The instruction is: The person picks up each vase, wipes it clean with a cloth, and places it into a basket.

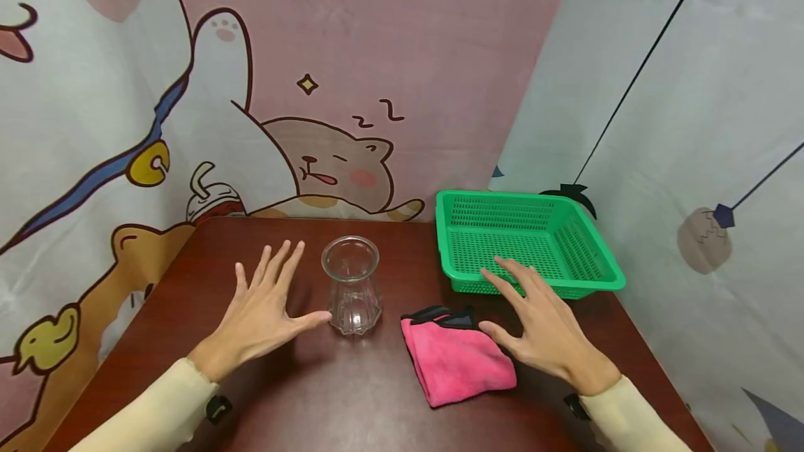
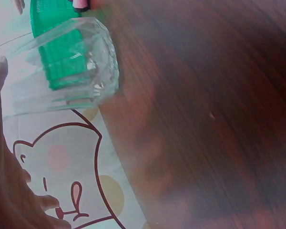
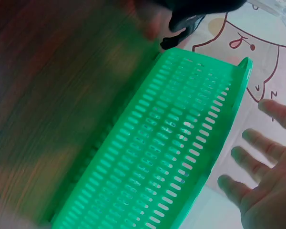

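The clear glass jar (image 1: 354, 302) stands upright on the brown table (image 1: 352, 403), whose surface shows through its walls. At nine o'clock to it, the left hand (image 1: 264, 312) has fingers spread wide, gripping nothing; whether the thumb touches glass I cannot tell. At four o'clock lies the pink cloth (image 1: 458, 361) (dark along its far edge). The right hand (image 1: 543, 323), at the cloth's two o'clock, is likewise spread and holds nothing. The green basket (image 1: 502, 213), slotted floor visible, sits toward the jar's two o'clock. At twelve, two printed Z letters (image 1: 391, 110) mark the backdrop (image 1: 440, 54).
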{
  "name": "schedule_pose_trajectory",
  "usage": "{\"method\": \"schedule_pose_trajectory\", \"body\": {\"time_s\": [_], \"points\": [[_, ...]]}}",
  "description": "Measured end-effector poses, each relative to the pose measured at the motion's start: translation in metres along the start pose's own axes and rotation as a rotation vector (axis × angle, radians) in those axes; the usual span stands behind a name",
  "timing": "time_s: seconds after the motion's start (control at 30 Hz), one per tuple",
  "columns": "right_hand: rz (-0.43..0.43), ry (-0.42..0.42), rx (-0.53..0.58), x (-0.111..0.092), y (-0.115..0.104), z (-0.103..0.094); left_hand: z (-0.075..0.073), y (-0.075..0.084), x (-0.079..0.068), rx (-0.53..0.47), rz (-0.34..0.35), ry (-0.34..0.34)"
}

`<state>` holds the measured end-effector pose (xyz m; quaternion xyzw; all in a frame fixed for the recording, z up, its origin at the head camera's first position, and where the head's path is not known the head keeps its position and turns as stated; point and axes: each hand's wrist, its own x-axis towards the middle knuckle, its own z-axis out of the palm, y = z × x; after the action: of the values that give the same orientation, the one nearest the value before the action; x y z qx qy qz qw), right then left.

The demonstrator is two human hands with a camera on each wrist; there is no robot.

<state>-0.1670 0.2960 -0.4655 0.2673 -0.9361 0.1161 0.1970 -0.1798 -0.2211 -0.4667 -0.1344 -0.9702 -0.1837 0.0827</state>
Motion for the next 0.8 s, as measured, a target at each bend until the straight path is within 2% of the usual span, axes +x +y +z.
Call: {"method": "schedule_pose_trajectory", "body": {"time_s": [0.2,0.37,0.7,0.8], "points": [[-0.103,0.035,0.019,-0.001,-0.006,0.001,0.0,0.007,0.0,-0.054,0.009,0.015],[-0.151,0.027,0.038,0.0,-0.012,0.0,0.0,0.014,0.001,-0.107,0.002,0.02],[-0.283,-0.04,0.097,-0.001,-0.021,0.007,0.004,0.029,-0.001,-0.194,-0.013,0.026],[-0.298,-0.074,0.108,-0.001,-0.023,0.01,0.007,0.033,-0.002,-0.223,-0.022,0.028]]}}
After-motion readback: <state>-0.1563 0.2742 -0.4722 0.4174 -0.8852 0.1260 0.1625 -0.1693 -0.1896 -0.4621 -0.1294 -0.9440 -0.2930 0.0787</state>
